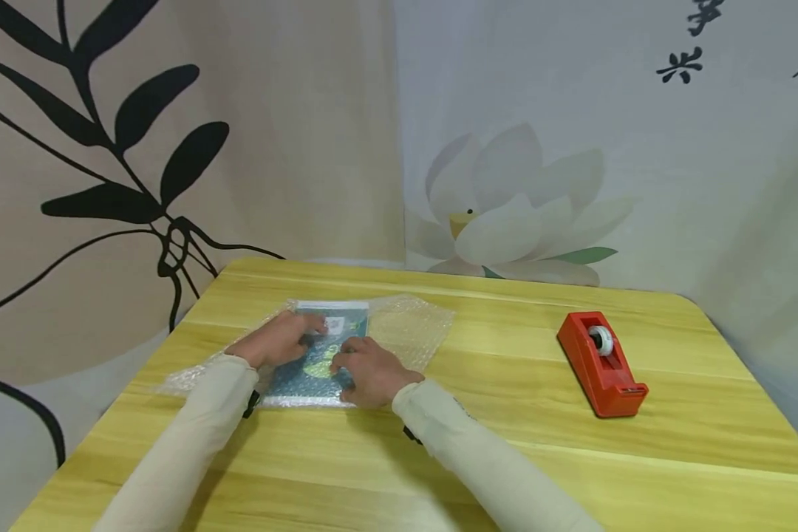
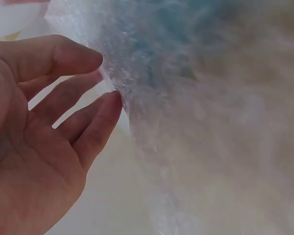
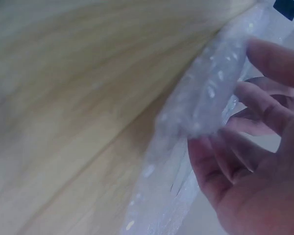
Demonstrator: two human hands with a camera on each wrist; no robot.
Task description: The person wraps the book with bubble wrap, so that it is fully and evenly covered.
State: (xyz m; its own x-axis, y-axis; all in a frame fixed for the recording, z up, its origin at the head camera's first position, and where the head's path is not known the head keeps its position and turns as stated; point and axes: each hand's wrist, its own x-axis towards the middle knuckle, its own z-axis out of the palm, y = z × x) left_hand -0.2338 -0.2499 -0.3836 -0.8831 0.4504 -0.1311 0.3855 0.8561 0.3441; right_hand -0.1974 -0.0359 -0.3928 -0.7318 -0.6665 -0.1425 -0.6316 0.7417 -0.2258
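Observation:
A flat blue book-like item point(image 1: 294, 378) with a pale yellow-green picture and a small white label lies on clear bubble wrap point(image 1: 420, 325), with wrap also over its face. On its upper left part, my left hand point(image 1: 275, 340) rests with fingers reaching toward the label. My right hand point(image 1: 374, 371) touches its lower right side, fingers bent. In the left wrist view, fingertips of the left hand point(image 2: 54, 117) meet the edge of the wrap point(image 2: 196, 127). The right wrist view has fingertips of the right hand point(image 3: 257, 147) against a folded wrap edge point(image 3: 201, 98).
A red tape dispenser point(image 1: 601, 366) with a roll of tape stands at the right of the wooden table point(image 1: 505, 355). Behind the table hangs a curtain point(image 1: 319, 133) printed with leaves, a lotus and black characters. Wrap spreads out left and right of the blue item.

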